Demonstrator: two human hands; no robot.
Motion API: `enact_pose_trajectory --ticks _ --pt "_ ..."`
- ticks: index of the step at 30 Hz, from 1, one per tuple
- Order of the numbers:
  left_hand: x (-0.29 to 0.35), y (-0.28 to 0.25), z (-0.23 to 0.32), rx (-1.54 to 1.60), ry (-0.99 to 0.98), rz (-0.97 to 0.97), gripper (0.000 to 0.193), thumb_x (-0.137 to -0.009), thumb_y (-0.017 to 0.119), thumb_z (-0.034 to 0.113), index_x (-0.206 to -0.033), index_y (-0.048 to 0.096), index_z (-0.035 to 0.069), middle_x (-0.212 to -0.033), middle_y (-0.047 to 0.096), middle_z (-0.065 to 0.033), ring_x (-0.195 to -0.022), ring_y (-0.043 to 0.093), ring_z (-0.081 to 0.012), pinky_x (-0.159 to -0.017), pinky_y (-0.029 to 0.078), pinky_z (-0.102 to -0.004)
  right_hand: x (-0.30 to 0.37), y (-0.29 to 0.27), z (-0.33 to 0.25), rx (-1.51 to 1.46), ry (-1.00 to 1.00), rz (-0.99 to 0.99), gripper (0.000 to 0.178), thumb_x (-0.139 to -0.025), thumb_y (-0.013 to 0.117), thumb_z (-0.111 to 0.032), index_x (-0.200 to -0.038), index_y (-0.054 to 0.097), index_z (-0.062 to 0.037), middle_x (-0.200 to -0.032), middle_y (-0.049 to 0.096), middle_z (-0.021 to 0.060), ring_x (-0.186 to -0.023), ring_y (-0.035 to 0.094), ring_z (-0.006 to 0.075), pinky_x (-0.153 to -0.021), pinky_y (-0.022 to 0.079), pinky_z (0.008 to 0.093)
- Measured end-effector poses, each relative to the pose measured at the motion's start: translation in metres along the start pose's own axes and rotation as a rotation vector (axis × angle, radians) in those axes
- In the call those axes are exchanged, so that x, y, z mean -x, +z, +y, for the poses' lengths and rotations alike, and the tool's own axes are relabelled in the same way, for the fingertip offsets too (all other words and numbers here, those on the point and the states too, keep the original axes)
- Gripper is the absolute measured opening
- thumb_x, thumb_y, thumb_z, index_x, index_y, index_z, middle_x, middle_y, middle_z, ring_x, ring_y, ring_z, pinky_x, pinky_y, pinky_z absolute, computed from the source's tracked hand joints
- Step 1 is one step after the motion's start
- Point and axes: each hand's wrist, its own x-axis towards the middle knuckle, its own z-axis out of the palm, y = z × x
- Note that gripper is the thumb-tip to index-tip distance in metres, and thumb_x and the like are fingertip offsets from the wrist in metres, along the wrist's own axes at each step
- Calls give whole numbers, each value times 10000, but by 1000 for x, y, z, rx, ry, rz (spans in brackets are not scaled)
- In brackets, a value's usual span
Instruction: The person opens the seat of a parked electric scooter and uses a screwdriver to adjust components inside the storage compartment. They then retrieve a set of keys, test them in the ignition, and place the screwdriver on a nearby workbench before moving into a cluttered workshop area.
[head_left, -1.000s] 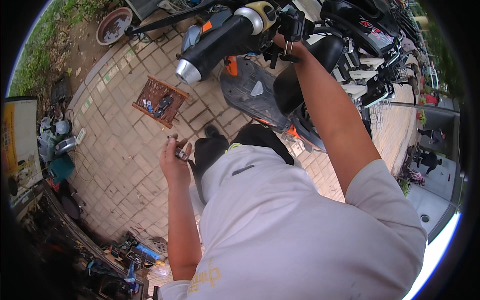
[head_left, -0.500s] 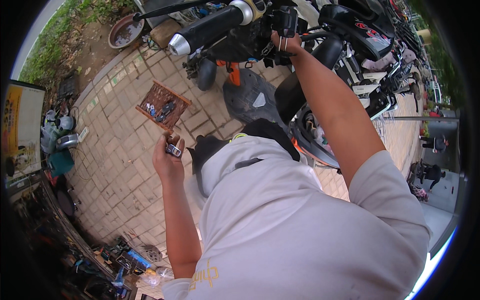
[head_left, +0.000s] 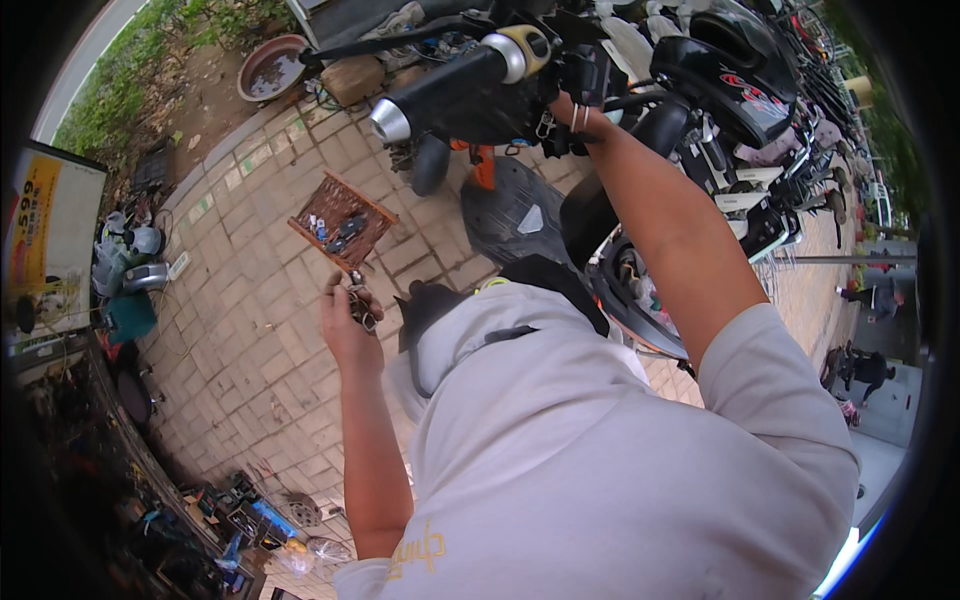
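Observation:
My left hand (head_left: 350, 322) is closed around a small bunch of keys (head_left: 361, 308), with a metal ring and a key end showing between the fingers. My right arm reaches forward to an electric scooter, and the right hand (head_left: 577, 115) is at the handlebar, beside a black box-shaped part (head_left: 583, 75). Its fingers are mostly hidden there. Left of that hand the black handlebar grip (head_left: 440, 97) ends in a silver cap. Below lie the scooter's dark footboard (head_left: 512, 215) and an orange part (head_left: 484, 167).
A reddish-brown tray (head_left: 370, 215) with small black and blue parts stands on the paving beyond my left hand. Parked scooters (head_left: 745, 185) line the right. A round basin (head_left: 270, 70) sits far left, and tools and parts (head_left: 270, 520) lie at the lower left. People (head_left: 868, 372) are at far right.
In my left hand the keys have turned: the dark fob seen before is out of sight and a metal ring shows. The view has shifted slightly. My right hand stays at the handlebar.

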Motion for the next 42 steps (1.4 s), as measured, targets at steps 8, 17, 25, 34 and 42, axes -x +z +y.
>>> enact_pose_trajectory --ticks 8,17,25,34,42 --pt "20 18 23 70 -94 -254 333 -935 429 97 -1243 478 -20 -1060 625 -166 -1009 600 -261 -905 470 -388 5 -13 -7 -112 58 10 169 -795 607 -275 -860 674 -134 -838 684 45 -816 659 257 -662 503 373" --pt "55 48 59 54 -175 -549 622 -763 547 -51 -1365 393 -7 -1260 553 -171 -1134 574 -265 -1023 432 -400 18 -32 -18 -408 94 358 122 -820 609 -223 -840 665 -116 -806 669 53 -776 652 248 -623 503 352" --pt "59 85 56 -263 -286 -729 375 -963 527 112 -1312 467 -10 -1204 604 -161 -1057 617 -219 -930 487 -351 175 -152 -122 -2103 985 -572 215 -851 542 -51 -1051 581 20 -859 625 114 -635 610 200 -584 515 340" --pt "78 146 7 -578 -474 -807 313 -992 528 213 -1185 593 -25 -908 641 -61 -791 611 -133 -723 499 -276 291 -260 -80 -2581 993 -338 376 -877 515 15 -1247 510 78 -1145 610 206 -1029 642 275 -913 538 376" --pt "148 193 -43 -554 -615 -846 260 -969 562 163 -1131 620 -32 -952 658 -116 -808 634 -189 -738 540 -319 375 -269 -29 -2307 1173 -307 249 -875 633 -29 -1108 606 58 -1019 663 173 -877 685 239 -834 568 345"
